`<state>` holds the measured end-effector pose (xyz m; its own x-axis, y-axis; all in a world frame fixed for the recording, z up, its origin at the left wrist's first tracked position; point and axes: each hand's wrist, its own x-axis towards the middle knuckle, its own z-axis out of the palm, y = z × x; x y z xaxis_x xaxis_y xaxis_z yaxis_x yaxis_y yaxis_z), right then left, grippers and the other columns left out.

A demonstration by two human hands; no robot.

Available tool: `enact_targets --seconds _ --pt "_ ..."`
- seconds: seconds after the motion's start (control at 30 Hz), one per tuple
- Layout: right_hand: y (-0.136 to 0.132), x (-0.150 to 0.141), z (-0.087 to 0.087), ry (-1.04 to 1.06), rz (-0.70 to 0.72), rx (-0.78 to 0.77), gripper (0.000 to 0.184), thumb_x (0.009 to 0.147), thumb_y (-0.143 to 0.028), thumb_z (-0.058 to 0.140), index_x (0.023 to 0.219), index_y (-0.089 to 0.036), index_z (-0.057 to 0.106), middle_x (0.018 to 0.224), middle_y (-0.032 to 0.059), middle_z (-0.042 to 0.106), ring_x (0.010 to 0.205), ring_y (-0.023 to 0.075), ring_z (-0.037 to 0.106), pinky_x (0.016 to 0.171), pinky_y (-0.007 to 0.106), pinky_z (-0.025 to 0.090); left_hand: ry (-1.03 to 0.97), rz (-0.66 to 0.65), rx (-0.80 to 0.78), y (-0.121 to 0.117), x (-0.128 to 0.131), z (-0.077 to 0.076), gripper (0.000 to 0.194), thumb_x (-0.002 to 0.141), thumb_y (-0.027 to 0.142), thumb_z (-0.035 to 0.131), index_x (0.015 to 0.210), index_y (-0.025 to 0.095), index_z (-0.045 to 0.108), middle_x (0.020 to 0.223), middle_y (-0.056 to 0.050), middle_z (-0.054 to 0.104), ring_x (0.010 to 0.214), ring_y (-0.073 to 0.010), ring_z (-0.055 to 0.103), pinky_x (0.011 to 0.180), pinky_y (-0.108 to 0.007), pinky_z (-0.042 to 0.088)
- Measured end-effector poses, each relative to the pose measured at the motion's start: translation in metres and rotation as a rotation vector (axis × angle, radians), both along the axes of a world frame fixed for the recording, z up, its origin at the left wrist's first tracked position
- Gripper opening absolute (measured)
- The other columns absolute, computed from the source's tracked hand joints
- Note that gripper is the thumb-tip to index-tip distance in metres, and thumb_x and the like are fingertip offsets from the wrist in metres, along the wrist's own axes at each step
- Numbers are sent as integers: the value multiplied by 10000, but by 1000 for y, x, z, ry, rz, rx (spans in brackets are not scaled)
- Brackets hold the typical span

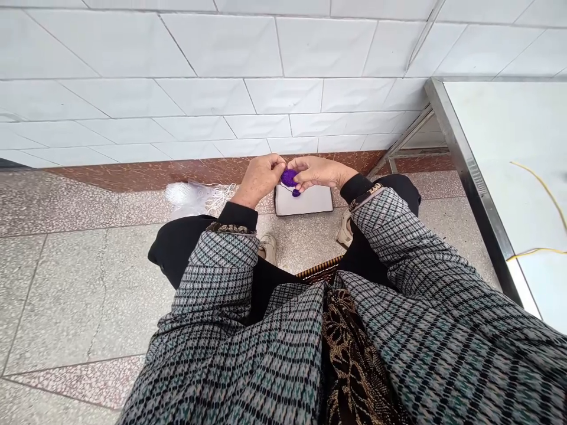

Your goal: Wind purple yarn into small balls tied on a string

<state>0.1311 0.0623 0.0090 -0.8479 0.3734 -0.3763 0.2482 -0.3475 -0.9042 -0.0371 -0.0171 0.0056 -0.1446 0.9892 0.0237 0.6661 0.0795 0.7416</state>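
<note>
White tiles (pixel 239 44) cover the wall in front of me, with a brown skirting (pixel 110 180) along its foot and a speckled stone floor (pixel 142 283) below; I hold both forearms out ahead over my knees; between my two hands, above the floor and near the wall, is a purple yarn piece (pixel 289 177), a smaller purple bit (pixel 296 193) hanging just under it; my right hand (pixel 321 171) is narrow, thumb and fingers closed on the piece from its right side; my left hand (pixel 263 174) is narrow too, thumb and fingertips pinched together at the upper left edge, though what lies between the tips is too small to tell; beneath them a white-faced, dark-edged box (pixel 308 203) rests on the floor; to its left lie a clear plastic bag (pixel 183 198) and white strings (pixel 224 198); off to my right stands a metal-edged desk (pixel 496 141) with a yellow cord (pixel 544 189) on it
</note>
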Motion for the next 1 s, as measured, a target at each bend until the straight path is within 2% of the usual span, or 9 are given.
enact_targets --seconds 0.1,0.23,0.43,0.5,0.57,0.67,0.73,0.87,1.0 --pt "1 1 2 29 -5 -22 239 806 24 637 959 -145 564 829 12 660 611 84 643 626 217 595 -67 21 -25 2 -2 -4 153 813 247 504 761 160 618 667 -11 596 665 -147 489 668 -269 398" --pt "3 -2 6 119 -208 0 178 876 -73 654 950 -155 514 775 -2 652 612 66 641 645 189 582 -101 34 -53 4 0 -12 201 809 281 512 812 145 660 657 -1 587 625 -139 486 626 -262 383" --pt "13 -9 -12 -120 -377 240 264 863 -48 664 865 -188 440 603 -48 587 494 62 574 479 142 491 -56 -254 -120 0 5 -11 223 805 320 543 719 146 652 585 13 530 552 -113 432 578 -248 345" --pt "15 -9 -21 -209 -349 385 318 811 -11 699 848 -193 441 558 -74 551 434 56 519 411 135 430 -22 -239 -87 -2 3 -8 218 801 311 542 719 146 658 591 10 538 562 -115 429 587 -251 344" --pt "15 -7 -24 -244 -207 438 331 773 0 725 847 -188 463 549 -78 544 411 60 503 387 145 411 -11 -189 -41 -2 0 -4 207 798 291 535 737 142 665 630 -1 575 593 -121 448 611 -256 359" --pt "12 -2 -20 -134 16 336 316 755 3 729 868 -175 494 614 -59 580 459 70 549 425 156 448 -16 -106 8 -1 -3 -2 192 796 251 514 744 134 658 669 -11 603 638 -129 466 653 -260 384" --pt "9 1 -14 -1 57 235 312 756 -1 719 893 -170 496 678 -50 595 505 66 568 468 158 472 -24 -49 23 1 -3 -2 184 800 232 504 746 131 648 667 -8 594 649 -128 462 669 -258 391" --pt "9 3 -4 189 -57 82 288 809 -48 679 946 -169 458 792 -30 606 573 56 579 566 180 513 -79 19 6 4 0 -6 180 820 234 502 766 126 635 672 2 568 660 -127 464 672 -254 387" --pt "17 -2 -9 232 -291 115 243 877 -99 622 965 -185 412 792 -36 573 620 60 586 611 184 516 -88 -121 -67 4 6 -8 185 823 237 505 742 129 633 643 14 539 612 -115 450 656 -253 374"
